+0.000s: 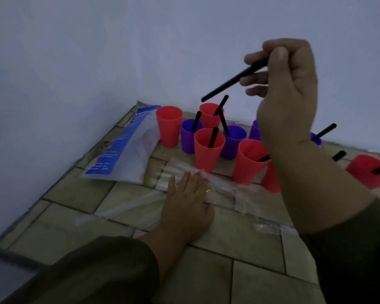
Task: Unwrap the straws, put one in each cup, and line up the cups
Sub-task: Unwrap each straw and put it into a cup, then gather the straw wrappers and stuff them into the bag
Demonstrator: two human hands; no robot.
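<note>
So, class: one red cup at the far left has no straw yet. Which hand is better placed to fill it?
The right hand: it already holds a black straw above the cups, near the empty red cup. The left hand lies flat on the wrappers.

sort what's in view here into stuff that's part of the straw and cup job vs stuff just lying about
Part of the job:
- black plastic straw pinched in the right hand
- red plastic cup without a straw
- red and purple plastic cups already holding straws, e.g.
- clear plastic straw wrappers under the left hand

Just lying about:
- blue and white plastic bag
</note>
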